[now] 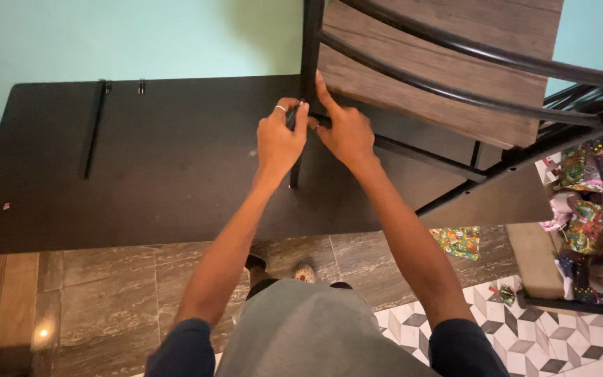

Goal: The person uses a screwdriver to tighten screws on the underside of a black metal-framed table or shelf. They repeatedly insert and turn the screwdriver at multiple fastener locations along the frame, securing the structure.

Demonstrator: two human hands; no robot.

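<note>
At the upper middle of the frame, the left hand (282,139) has its fingers curled and pressed together around a small dark tool (292,117), a ring on one finger; what kind of tool it is cannot be told. The right hand (345,132) touches it from the right, forefinger stretched up along the edge of a wooden board (441,70), the other fingers bent against a black metal frame (455,162). Both hands meet at the frame's upright post (310,42). The frame lies on a dark table (162,167), with a thin black rod (94,129) at upper left. Below is a tiled floor (106,300); crumpled colourful wrapping paper (587,188) sits at the right.
</note>
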